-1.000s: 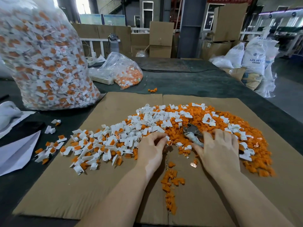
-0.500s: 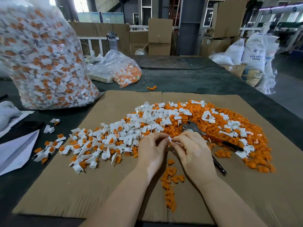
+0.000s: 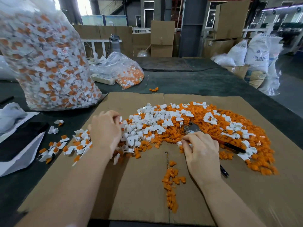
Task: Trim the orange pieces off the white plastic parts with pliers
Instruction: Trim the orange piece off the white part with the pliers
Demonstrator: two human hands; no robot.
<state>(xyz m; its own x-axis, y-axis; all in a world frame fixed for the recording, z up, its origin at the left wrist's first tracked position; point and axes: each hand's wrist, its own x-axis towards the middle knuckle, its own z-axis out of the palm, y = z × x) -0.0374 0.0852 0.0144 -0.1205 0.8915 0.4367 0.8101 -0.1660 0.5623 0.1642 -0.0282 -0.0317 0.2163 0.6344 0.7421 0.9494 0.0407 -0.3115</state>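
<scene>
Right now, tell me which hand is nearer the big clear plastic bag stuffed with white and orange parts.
Left. The left hand reaches into the untrimmed pile, just right of the big clear plastic bag; the right hand is far across the cardboard, beside the pliers.

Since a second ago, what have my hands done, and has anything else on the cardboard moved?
The left hand swung away from the middle to the left, into the untrimmed parts; its grip is blurred. The right hand let go of the pliers, which now lie on the orange heap, and pinches a small white part. The big bag, cardboard and orange scraps stayed put.
</scene>
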